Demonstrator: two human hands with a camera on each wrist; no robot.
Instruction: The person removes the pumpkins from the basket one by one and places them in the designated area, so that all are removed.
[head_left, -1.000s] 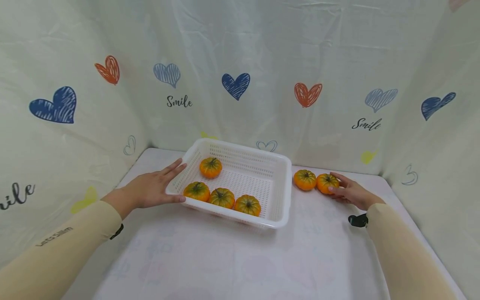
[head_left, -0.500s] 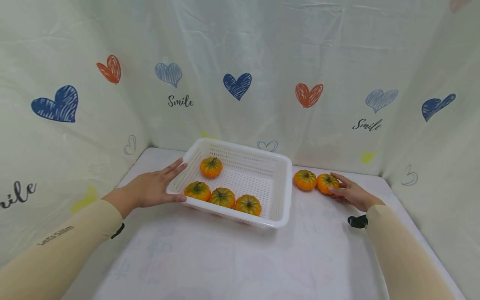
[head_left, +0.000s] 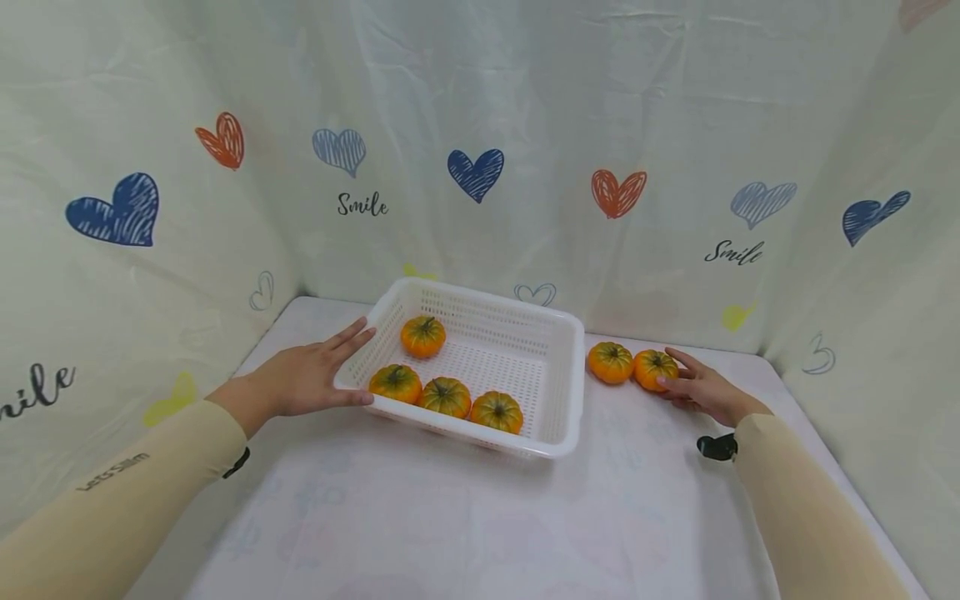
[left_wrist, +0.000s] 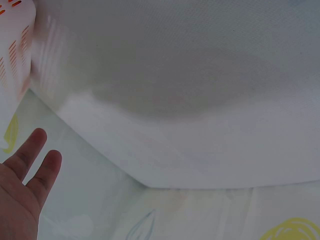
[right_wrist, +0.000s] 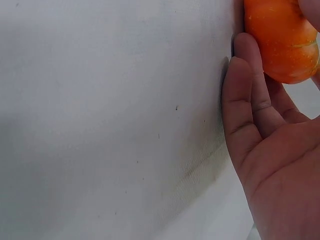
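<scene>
A white perforated plastic basket (head_left: 558,383) sits on the table and holds several small orange-green pumpkins (head_left: 423,336). My left hand (head_left: 300,379) is at its left end, fingers straight and spread, thumb and fingertips touching the rim. In the left wrist view only part of that hand (left_wrist: 22,185) shows, below a corner of the basket (left_wrist: 15,50). Right of the basket two more pumpkins lie side by side on the table. My right hand (head_left: 708,392) holds the right-hand pumpkin (head_left: 655,369) between thumb and fingers; the other pumpkin (head_left: 611,362) touches or nearly touches it.
A white cloth covers the table (head_left: 450,525). Pale curtains (head_left: 547,100) printed with hearts and "Smile" stand close behind the basket and on both sides. A dark strap piece (head_left: 717,447) hangs at the right wrist.
</scene>
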